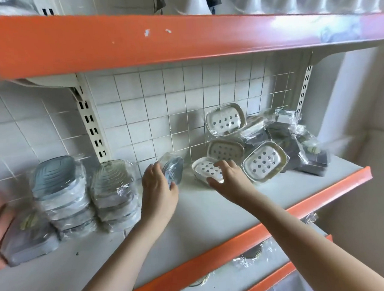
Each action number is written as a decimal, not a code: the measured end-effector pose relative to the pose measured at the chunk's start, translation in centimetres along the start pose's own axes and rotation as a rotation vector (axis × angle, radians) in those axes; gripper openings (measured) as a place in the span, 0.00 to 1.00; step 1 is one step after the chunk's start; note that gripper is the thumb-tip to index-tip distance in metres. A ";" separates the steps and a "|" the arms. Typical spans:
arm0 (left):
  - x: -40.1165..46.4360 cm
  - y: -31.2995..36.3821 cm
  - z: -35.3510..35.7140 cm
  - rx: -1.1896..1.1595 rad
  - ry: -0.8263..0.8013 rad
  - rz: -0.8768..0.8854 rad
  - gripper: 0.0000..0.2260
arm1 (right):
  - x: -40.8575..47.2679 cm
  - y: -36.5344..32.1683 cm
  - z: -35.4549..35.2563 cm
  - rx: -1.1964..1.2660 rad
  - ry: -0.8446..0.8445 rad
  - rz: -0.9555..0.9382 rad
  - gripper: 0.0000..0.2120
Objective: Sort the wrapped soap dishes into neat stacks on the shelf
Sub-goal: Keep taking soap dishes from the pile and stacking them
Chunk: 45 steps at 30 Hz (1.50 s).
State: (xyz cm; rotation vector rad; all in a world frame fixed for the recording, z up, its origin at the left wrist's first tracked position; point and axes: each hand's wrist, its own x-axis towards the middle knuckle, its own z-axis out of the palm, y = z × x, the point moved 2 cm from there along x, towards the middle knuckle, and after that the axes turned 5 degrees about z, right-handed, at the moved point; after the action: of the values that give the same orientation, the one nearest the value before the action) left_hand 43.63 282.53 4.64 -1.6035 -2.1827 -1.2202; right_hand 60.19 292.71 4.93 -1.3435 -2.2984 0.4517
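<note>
- Left hand (pixel 159 188) up on the shelf (pixel 214 212), fingers wrapped round a grey leaf-shaped soap dish (pixel 173 169) in clear wrap, held on edge, tilted, just off the tiled back wall (pixel 160 102).
- Right hand (pixel 228 177) just right of it, thumb & fingers curled over the near rim of a white perforated soap dish (pixel 205 169), also wrapped; dish sits on the shelf, tipped a bit toward the camera.
- Behind/right of the right hand: loose pile of wrapped dishes (pixel 265 138) – white ones w/ drain holes leaning on the wall and on each other, darker grey ones farther right, all jumbled.
- Left of the left hand: two neat stacks of grey leaf dishes, the near stack (pixel 115 194) just beside the wrist, the taller stack (pixel 60 197) next over.
- Far left, nearer the front edge: one flat grey wrapped dish (pixel 27 241) lying apart from the stacks.
- Orange shelf lip (pixel 261 233) runs under both forearms; another orange shelf (pixel 156 38) overhead.
- Labels/writing: none legible on any wrap – plastic too glary & small to read.
</note>
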 end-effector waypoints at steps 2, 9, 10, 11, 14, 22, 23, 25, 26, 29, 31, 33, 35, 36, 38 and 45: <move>0.8 -0.2 0.8 0.022 0.017 -0.060 0.27 | 1.3 0.4 0.3 -0.051 -0.012 -0.036 0.28; 1.5 -0.4 3.5 0.032 0.036 -0.245 0.29 | 4.0 2.2 2.3 -0.239 -0.067 -0.027 0.31; 1.6 -0.6 3.7 0.030 0.043 -0.261 0.28 | 4.2 2.4 2.6 -0.250 -0.063 -0.023 0.31; 1.6 -0.9 4.0 0.033 0.051 -0.279 0.28 | 4.5 2.6 2.9 -0.253 -0.058 -0.021 0.32; 1.9 -1.3 4.6 0.032 0.050 -0.354 0.28 | 5.1 3.0 3.3 -0.234 -0.045 -0.014 0.34; 1.0 -1.3 5.7 0.009 0.099 -0.373 0.18 | 5.3 4.0 3.8 -0.253 -0.042 -0.023 0.31; 0.9 -1.2 5.6 0.009 0.109 -0.369 0.18 | 5.1 4.0 3.8 -0.248 -0.029 -0.038 0.31; 0.4 -1.1 5.3 0.008 0.132 -0.367 0.17 | 4.7 4.1 4.2 -0.254 -0.027 -0.079 0.33; 0.1 -1.1 5.1 0.007 0.142 -0.369 0.17 | 4.5 4.2 4.3 -0.257 -0.011 -0.087 0.33; -0.6 -0.9 4.3 0.009 0.156 -0.351 0.15 | 4.0 4.3 4.4 -0.239 -0.026 -0.087 0.33; -0.8 -0.8 3.7 -0.004 0.163 -0.331 0.14 | 3.9 4.5 4.4 -0.212 -0.027 -0.069 0.34; -1.0 -0.6 3.3 -0.044 0.165 -0.320 0.14 | 3.5 4.2 4.0 -0.132 -0.042 -0.063 0.33; -1.1 -0.4 3.0 -0.102 0.166 -0.343 0.14 | 3.0 3.7 3.1 -0.029 0.016 -0.083 0.32; -1.1 -0.3 3.0 -0.129 0.161 -0.367 0.14 | 3.1 3.7 2.7 0.034 0.047 -0.094 0.31; -1.3 -0.4 3.0 -0.172 0.140 -0.430 0.14 | 3.3 3.8 1.6 0.128 0.066 -0.113 0.30; -2.8 -1.8 3.6 -0.206 0.067 -0.530 0.12 | 4.2 3.2 -2.8 0.432 0.069 -0.158 0.40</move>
State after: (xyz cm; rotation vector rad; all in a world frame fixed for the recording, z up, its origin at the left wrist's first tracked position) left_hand 44.36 282.83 -0.22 -1.0421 -2.6009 -1.6521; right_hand 62.19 298.06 6.66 -0.9451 -2.0736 0.7816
